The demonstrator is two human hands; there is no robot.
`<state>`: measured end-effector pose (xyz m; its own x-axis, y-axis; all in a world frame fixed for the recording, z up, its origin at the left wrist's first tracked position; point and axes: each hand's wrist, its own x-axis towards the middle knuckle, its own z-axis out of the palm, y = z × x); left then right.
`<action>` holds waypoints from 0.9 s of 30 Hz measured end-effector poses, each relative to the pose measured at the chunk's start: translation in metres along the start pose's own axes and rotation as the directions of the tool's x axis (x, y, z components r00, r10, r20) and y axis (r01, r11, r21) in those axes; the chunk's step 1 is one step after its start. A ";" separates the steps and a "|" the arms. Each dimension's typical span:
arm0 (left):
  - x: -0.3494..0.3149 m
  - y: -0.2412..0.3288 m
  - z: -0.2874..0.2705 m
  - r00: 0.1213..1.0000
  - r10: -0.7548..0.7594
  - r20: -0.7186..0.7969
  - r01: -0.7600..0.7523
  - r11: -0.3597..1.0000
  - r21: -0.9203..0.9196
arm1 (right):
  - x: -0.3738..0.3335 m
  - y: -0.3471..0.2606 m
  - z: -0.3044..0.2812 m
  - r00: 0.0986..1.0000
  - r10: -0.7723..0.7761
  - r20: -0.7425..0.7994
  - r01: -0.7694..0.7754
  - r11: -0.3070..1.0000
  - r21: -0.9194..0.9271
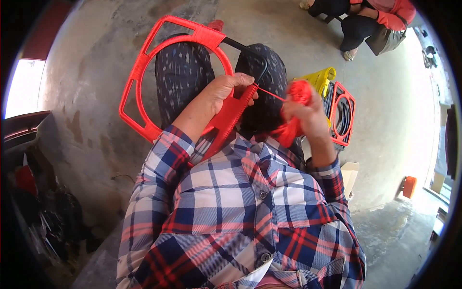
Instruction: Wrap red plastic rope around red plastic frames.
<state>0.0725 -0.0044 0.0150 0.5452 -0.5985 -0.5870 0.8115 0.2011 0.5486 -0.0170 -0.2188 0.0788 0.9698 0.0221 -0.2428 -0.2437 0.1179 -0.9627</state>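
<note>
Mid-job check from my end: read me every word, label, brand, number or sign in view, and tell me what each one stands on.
None: no legible text anywhere in view.
Red-wrapped frame in the left hand: no readable marking.
Red cord bundle in the right hand: blurred, no lettering discernible.
Shirt buttons and orange-red object at right: too small to tell whether they carry any.

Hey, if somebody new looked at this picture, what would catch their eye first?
Probably the large red-wrapped frame over the person's knees, left of centre, with a bare black stretch at its upper right. Next, the bundle of red cord in the blurred right hand, a taut strand running from it to the frame by the left hand. Then the bright yellow item farther right.
</note>
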 end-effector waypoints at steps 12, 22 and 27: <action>-0.003 0.005 -0.006 0.998 0.043 0.037 -0.041 0.997 -0.061 | -0.072 -0.018 -0.274 0.664 -0.335 -0.669 0.649 0.703 0.292; -0.016 0.003 0.005 0.996 0.049 0.080 -0.042 0.995 -0.093 | 0.021 -0.001 0.003 0.959 0.059 0.276 0.214 0.488 -0.846; -0.019 0.000 0.017 0.991 0.040 0.128 -0.028 0.995 -0.094 | 0.063 -0.001 0.008 0.944 -0.265 0.196 0.322 0.613 -0.721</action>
<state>0.0584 -0.0069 0.0360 0.5462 -0.6840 -0.4836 0.8118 0.2897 0.5070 0.0448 -0.2096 0.0650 0.9816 0.1845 0.0490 0.1574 -0.6368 -0.7548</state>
